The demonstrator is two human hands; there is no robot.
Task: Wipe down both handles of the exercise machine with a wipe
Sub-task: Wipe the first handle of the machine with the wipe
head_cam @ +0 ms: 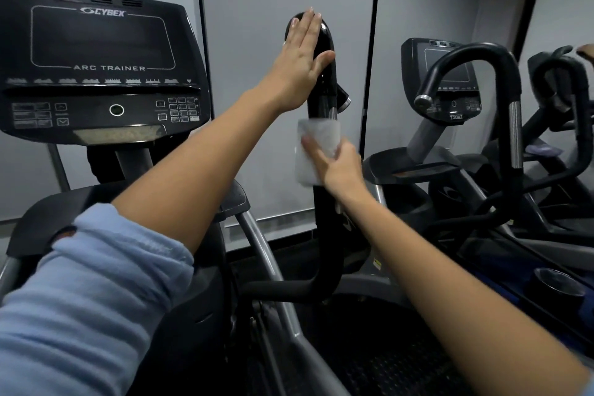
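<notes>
wipe [316,151] pressed on our machine's black right handle [324,212], mid-shaft | our right hand [337,164] holds it there, fingers curled over it | our left hand [302,64] flat, fingers straight, against the handle's top bend | console [99,67] to the left | second machine [466,112] to the right

My left arm wears a soft, light blue sleeve [90,283] bunched above the elbow, both forearms bare below, and a thin ring [284,43] sits on my left hand [300,64].
</notes>
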